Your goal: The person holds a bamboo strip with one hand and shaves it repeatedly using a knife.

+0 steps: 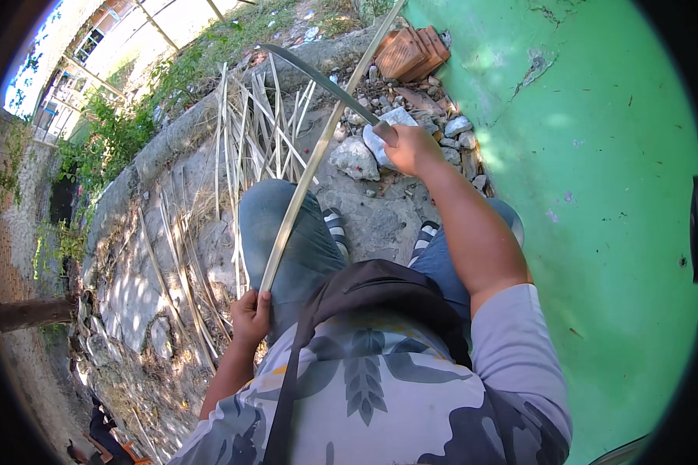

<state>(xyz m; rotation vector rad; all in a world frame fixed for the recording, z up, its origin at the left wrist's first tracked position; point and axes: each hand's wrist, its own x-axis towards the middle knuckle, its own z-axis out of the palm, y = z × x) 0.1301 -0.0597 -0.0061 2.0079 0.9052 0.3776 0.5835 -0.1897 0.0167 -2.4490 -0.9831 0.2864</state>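
Head view gives me both bare hands at work over the wearer's lap. A long pale strip (316, 160), which looks like split wood or bamboo, slants from beside the left hip up past the left thigh (275, 213) to the top edge of the picture. The left hand (250, 316) has its fingers closed around the strip's near end, thumb lying along it. The right hand (416, 151) is wrapped round the handle of a long knife (324, 81), whose blade crosses the strip further out; whether they touch I can't tell. I'd judge the strip light and springy, stiff along its length but ready to whip at the far end, with edges that may splinter. Best hold is the near end, flat faces pinched, well clear of the blade. I'd expect the knife to feel heavier, its safe hold being the handle alone. More strips (264, 128) lie heaped beyond the left knee.
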